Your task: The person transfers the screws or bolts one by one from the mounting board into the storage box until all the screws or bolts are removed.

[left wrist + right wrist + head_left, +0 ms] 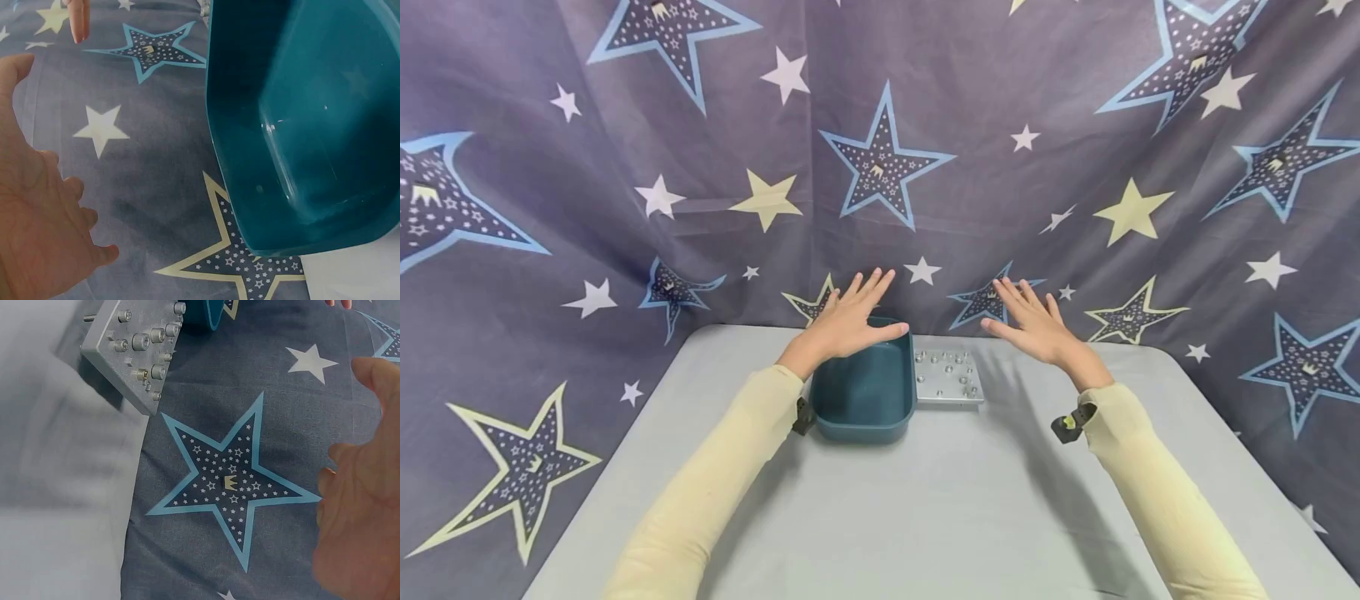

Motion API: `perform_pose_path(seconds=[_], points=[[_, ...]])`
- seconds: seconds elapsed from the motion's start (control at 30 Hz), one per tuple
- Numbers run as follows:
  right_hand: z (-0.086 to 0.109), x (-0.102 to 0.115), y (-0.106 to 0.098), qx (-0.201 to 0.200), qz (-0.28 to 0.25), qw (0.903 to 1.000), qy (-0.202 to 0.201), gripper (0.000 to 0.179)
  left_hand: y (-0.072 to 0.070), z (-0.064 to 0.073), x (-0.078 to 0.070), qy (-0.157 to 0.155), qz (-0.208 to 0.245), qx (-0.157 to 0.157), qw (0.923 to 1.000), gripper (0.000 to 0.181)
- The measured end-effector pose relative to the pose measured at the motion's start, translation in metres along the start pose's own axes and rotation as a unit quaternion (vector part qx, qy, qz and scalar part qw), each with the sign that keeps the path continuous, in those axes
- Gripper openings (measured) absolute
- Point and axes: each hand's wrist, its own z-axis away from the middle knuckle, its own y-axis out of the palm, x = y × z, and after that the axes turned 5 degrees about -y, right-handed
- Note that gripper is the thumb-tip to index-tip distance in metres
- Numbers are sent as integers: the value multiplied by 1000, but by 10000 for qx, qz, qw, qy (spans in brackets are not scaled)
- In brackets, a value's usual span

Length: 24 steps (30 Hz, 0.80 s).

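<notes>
A teal plastic bin (865,387) stands near the back of the table, and nothing shows inside it in the left wrist view. Right beside it lies a silver metal plate (947,388) with several screws (140,341) standing up from its top. My left hand (847,323) hovers over the bin's far left part, fingers spread, holding nothing. To the right of the plate, my right hand (1033,327) is raised with its fingers extended, also holding nothing. Neither hand touches the bin or the plate.
The bin and plate rest on a white-covered table (940,500). A dark curtain (1000,92) printed with stars hangs right behind the table's back edge and along both sides. A small dark wrist device (1067,425) sits under the right wrist.
</notes>
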Motion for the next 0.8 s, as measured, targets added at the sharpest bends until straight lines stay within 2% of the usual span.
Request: perform_pose_path(seconds=[0.17,0.5,0.67,0.8], points=[[-1,1,0,-38,-77,10000,-31,89,-3,1,-3,31,26,53,10000,97],[-5,4,1,-21,-254,9997,-6,85,-7,3,5,-248,115,155,9995,97],[-7,4,0,-25,-309,9995,-15,83,-10,4,16,-415,393,177,9982,100],[-7,5,-3,-32,-565,9984,-39,83,-13,7,27,-520,865,146,9948,103]])
